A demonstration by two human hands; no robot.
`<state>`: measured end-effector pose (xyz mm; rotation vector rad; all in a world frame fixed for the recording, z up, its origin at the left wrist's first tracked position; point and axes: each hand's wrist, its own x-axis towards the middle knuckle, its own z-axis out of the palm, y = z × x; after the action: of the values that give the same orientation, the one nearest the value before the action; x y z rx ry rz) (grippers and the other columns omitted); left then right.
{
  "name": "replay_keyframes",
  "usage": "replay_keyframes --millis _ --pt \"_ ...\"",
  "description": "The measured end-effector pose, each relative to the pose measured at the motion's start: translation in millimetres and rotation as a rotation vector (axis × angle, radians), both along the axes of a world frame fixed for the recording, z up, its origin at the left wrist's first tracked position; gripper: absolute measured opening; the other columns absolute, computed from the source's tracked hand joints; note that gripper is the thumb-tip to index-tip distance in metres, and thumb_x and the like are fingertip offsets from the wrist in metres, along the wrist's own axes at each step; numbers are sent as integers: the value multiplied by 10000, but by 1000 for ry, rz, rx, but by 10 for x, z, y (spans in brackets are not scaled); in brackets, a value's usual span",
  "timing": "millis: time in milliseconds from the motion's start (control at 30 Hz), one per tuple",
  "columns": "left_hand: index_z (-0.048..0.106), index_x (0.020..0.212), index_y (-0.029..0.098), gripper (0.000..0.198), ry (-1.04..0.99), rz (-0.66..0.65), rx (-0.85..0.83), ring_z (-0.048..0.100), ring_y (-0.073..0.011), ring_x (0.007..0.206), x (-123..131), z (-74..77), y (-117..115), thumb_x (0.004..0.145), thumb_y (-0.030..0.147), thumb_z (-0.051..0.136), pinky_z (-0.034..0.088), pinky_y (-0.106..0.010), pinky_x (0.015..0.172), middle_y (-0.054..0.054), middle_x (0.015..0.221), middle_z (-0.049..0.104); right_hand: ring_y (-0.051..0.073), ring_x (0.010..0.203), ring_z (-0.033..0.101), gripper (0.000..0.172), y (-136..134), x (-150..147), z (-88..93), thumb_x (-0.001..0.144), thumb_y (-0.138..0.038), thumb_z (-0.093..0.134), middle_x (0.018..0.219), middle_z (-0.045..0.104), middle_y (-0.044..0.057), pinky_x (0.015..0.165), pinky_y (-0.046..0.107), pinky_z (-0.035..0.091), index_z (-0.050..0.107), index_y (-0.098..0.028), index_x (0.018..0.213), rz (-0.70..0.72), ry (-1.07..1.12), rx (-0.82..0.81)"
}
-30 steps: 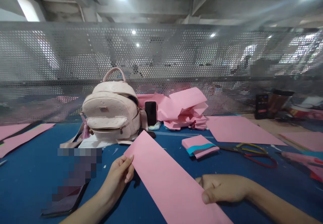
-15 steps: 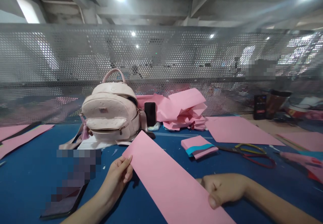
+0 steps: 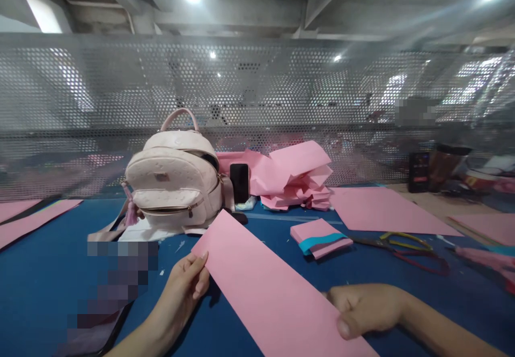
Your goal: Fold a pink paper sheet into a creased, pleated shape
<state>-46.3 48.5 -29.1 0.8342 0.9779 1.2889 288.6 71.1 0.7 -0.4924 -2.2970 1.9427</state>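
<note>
The fingers of the left hand are pinching the left edge of a long pink paper strip near its far end. The right hand is grasping the opposite edge nearer the body, its thumb pressing on top while its other fingers are partly hiding beneath. The strip is slanting between both hands and running out of view at the bottom.

Just beyond, a pink bundle with a blue band is lying on the blue surface, and scissors are resting beside it, handles pointing right. Farther back, a pale backpack is standing left of an upright black phone, and crumpled pink paper is piling up right of the phone. A flat pink sheet is lying right of that pile. Behind everything, a perforated metal screen is stretching across.
</note>
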Motion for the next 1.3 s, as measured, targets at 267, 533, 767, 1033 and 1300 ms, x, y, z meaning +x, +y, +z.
replay_keyframes --millis 267,533,767,1033,1300 --pt "401 484 187 615 -5 -8 -15 161 -25 371 6 16 12 657 599 822 170 -174 402 95 328 283 83 488 258 758 -1 -10 21 721 -862 515 411 273 -72 481 256 236 341 -190 415 -48 -45 -30" --pt "408 523 186 594 -23 2 -7 157 -15 352 -11 -37 41 658 578 832 133 -172 381 103 348 310 54 386 181 757 33 46 -35 781 -805 517 352 172 -95 385 223 170 283 -201 391 -49 -51 -63" --pt "376 498 183 623 -27 -24 -4 170 -12 352 -22 -18 22 685 576 822 157 -167 387 98 348 304 35 362 172 745 34 79 -62 749 -800 564 369 218 -97 354 211 136 315 -187 407 -65 -51 -83" --pt "400 486 171 618 -49 -27 5 175 -5 350 -34 -57 25 672 570 834 148 -162 388 92 350 330 29 356 191 757 68 103 -154 722 -817 573 359 234 -94 348 198 167 327 -184 389 -73 -58 -90" --pt "464 561 167 562 -79 1 0 189 -9 345 -33 -83 39 658 567 846 148 -158 388 98 356 360 29 345 166 761 94 160 -242 719 -804 592 340 200 -100 338 187 185 304 -192 371 -100 -94 -107"
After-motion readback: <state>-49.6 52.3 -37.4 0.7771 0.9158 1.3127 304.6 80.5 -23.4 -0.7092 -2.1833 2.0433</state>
